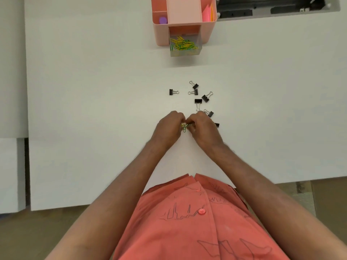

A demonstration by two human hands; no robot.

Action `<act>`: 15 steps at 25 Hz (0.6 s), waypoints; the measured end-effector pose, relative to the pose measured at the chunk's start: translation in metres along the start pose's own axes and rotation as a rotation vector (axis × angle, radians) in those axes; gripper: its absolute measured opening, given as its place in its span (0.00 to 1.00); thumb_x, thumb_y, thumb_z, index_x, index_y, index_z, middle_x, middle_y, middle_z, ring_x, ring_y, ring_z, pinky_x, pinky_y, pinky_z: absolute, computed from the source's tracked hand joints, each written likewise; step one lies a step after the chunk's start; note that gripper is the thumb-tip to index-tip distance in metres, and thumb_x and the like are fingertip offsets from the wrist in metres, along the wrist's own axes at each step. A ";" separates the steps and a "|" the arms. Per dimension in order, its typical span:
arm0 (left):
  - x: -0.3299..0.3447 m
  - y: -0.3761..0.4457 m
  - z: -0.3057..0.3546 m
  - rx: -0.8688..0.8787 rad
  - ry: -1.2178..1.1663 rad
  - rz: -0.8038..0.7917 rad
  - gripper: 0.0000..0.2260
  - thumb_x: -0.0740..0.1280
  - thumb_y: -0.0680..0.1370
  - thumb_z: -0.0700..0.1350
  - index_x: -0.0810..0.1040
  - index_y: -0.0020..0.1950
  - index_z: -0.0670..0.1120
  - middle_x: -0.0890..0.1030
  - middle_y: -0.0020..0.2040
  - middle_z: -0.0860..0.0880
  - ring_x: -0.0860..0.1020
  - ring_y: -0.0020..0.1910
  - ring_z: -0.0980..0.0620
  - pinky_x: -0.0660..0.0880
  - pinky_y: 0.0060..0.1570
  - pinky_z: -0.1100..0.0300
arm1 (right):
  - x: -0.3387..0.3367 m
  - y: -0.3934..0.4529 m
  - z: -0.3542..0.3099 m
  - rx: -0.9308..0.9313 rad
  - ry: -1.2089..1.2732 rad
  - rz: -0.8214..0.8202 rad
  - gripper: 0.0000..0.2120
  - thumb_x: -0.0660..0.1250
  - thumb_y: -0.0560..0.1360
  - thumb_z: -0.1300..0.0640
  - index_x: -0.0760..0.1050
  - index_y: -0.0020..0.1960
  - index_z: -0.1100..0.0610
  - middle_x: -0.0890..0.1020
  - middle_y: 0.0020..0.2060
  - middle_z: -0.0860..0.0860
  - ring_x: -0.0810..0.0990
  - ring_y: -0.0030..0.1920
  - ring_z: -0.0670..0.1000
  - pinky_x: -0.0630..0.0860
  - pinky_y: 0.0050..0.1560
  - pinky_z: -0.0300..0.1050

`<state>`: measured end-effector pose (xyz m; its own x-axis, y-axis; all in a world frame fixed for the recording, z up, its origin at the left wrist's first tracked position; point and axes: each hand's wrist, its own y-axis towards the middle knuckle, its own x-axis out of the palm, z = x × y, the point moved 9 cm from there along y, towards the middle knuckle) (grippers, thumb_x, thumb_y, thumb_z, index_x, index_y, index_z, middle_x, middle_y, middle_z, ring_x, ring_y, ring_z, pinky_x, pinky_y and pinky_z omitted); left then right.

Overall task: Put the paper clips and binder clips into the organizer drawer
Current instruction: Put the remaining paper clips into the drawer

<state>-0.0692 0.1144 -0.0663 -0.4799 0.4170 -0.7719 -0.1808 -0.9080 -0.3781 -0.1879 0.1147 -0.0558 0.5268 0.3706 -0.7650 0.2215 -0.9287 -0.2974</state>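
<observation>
Paper clips [184,127], thin green and yellow wire loops, sit pinched between curled fingers of left hand [169,128] and right hand [201,129]; black binder clips [198,101] scatter toward twelve o'clock on the matte white worktop [93,91], the clear drawer [185,46] farther beyond.

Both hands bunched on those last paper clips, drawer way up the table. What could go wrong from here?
1. The paper clips are pinched loosely between left hand and right hand; one dangles and may drop in transit.
2. The right hand sits against the binder clips and may scatter them.
3. The drawer is small; clips could miss it.
</observation>
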 end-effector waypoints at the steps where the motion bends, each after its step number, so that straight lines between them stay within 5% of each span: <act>1: 0.001 0.001 0.000 -0.014 0.010 -0.001 0.07 0.69 0.79 0.40 0.80 0.55 0.48 0.79 0.51 0.48 0.80 0.48 0.47 0.78 0.46 0.51 | -0.001 0.003 0.001 0.015 0.006 -0.002 0.06 0.70 0.78 0.60 0.82 0.54 0.55 0.77 0.49 0.51 0.79 0.46 0.50 0.77 0.47 0.46; 11: 0.005 -0.005 -0.003 -0.080 0.057 0.036 0.09 0.63 0.80 0.38 0.80 0.56 0.47 0.79 0.52 0.47 0.79 0.47 0.44 0.72 0.41 0.54 | 0.004 0.006 0.007 0.058 0.071 -0.019 0.09 0.68 0.77 0.64 0.80 0.55 0.54 0.78 0.50 0.50 0.78 0.47 0.46 0.79 0.52 0.46; 15: -0.001 -0.006 -0.012 -0.102 -0.040 0.076 0.06 0.65 0.78 0.39 0.81 0.50 0.46 0.82 0.50 0.48 0.80 0.47 0.47 0.73 0.41 0.55 | 0.009 -0.005 0.006 0.070 0.122 -0.021 0.17 0.76 0.75 0.55 0.78 0.62 0.56 0.75 0.56 0.50 0.77 0.50 0.46 0.77 0.54 0.41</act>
<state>-0.0576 0.1199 -0.0689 -0.5230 0.3430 -0.7802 -0.0552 -0.9271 -0.3706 -0.1893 0.1227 -0.0650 0.6199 0.3843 -0.6841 0.1779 -0.9180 -0.3545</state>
